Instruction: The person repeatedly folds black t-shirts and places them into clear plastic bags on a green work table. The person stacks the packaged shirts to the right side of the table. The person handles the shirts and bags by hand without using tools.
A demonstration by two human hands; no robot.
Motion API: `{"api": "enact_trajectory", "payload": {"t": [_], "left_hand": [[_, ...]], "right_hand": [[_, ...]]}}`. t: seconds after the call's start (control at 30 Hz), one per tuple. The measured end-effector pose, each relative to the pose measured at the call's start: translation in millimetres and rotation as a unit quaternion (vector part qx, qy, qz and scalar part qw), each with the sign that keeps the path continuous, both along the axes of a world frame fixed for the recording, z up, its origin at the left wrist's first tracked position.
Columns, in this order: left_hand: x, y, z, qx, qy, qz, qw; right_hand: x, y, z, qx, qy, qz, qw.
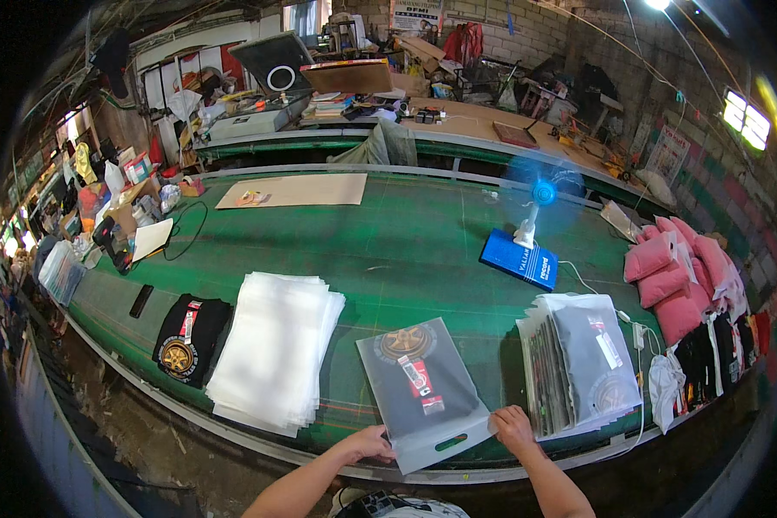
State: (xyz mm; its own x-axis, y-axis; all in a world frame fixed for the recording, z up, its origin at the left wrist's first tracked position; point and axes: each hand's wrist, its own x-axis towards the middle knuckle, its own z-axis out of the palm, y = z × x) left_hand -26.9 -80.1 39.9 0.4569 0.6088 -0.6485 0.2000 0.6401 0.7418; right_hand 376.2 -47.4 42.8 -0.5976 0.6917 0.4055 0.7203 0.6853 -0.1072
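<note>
A frosted plastic bag [450,382] with a die-cut handle lies slightly turned near the front edge of the green table. Through it shows a folded black T-shirt [392,382] with a wheel print and a red-and-white tag. My left hand [369,445] pinches the bag's near left edge, its fingertips partly hidden. At the near right corner, my right hand [513,427] grips the bag between thumb and fingers. Just right of that hand stands a pile of bagged shirts [596,362]. A stack of empty frosted bags [272,349] lies to the left, beside folded black T-shirts [191,340].
A blue fan [542,193] stands on a blue record book [519,259], its cable running down the right side. Pink packed bundles [667,272] and hanging garments crowd the right end. A dark phone [142,301], cardboard [298,190] and clutter lie left and behind.
</note>
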Motion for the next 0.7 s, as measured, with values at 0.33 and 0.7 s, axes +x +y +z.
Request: {"api": "enact_trajectory", "payload": {"t": [0.33,0.7], "left_hand": [[-37.6,163.6,-40.8,0.464,0.402,0.186,0.767],[-54.5,161.4,-30.3,0.366,0.476,0.129,0.789]], "right_hand": [[-112.2,-40.0,10.4,-0.129,0.153,-0.047,0.979],[-225.4,-48.5,-6.2,-0.465,0.022,-0.074,0.882]]}}
